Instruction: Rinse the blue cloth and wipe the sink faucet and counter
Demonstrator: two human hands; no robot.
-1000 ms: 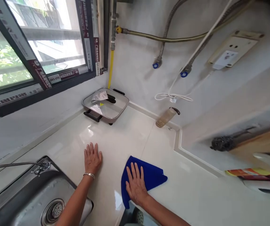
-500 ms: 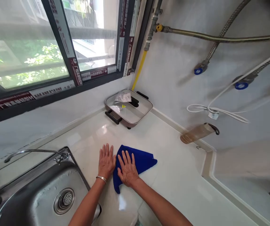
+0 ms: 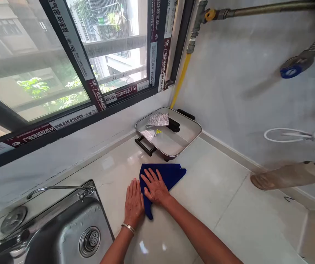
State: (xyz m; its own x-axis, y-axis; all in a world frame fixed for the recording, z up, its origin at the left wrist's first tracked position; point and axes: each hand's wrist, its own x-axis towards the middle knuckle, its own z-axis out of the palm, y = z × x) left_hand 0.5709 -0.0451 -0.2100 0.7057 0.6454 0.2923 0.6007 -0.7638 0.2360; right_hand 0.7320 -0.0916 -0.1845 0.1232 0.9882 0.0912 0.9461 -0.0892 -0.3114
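Note:
A folded dark blue cloth (image 3: pixel 171 175) lies on the pale countertop (image 3: pixel 215 198), its right end narrowing to a tip. My right hand (image 3: pixel 156 187) rests flat on the cloth's left part with fingers spread, pressing it from above. Just left of the cloth, my left hand (image 3: pixel 134 204) lies flat on the counter, fingers stretched out and close together, its thumb side along the cloth's edge. A silver bracelet (image 3: pixel 128 228) circles the left wrist. Behind the cloth stands a square electric pan (image 3: pixel 185 136) with a glass lid and a crumpled silvery sheet (image 3: pixel 158 119) on top.
At the left is a steel sink (image 3: pixel 69 234) with a drain and a curved faucet (image 3: pixel 55 187). A window (image 3: pixel 113 55) runs above the counter. A yellow gas pipe (image 3: pixel 181 79) enters the back corner. A brownish pipe (image 3: pixel 281 178) juts from the right wall.
The view has shifted leftward and closer to the corner. My right hand and the cloth have moved toward the pan. My left hand stays flat beside the cloth.

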